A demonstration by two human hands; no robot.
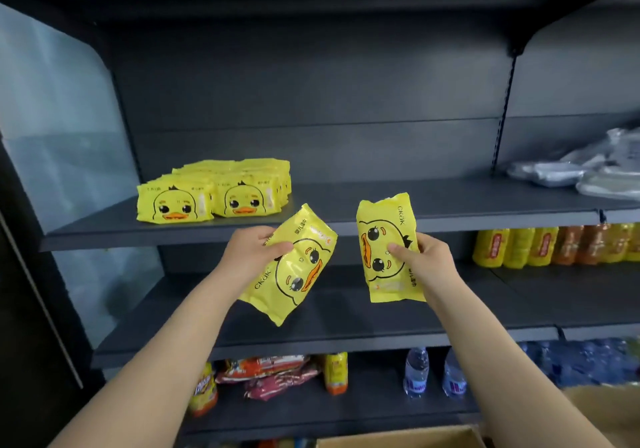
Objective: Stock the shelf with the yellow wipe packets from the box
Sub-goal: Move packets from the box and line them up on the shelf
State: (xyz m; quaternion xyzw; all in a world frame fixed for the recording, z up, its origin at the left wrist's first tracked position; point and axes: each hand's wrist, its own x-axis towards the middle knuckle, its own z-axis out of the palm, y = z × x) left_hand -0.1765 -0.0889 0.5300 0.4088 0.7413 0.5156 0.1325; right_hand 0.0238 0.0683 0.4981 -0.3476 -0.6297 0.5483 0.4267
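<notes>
My left hand (252,250) grips a yellow wipe packet (294,274) with a duck face, tilted, in front of the dark shelf (433,201). My right hand (422,257) holds a second yellow packet (384,239) on end, thumb across its front. Both packets hang just below the shelf's front edge. Several yellow packets (214,191) stand in rows at the left of that shelf. The cardboard box (398,439) shows only its rim at the bottom edge.
Clear plastic-wrapped items (595,167) lie at the shelf's right end. Yellow and orange bottles (554,245) fill the level below at right. Lower down are snack bags (273,375) and water bottles (417,371). A translucent side panel (59,118) closes the left.
</notes>
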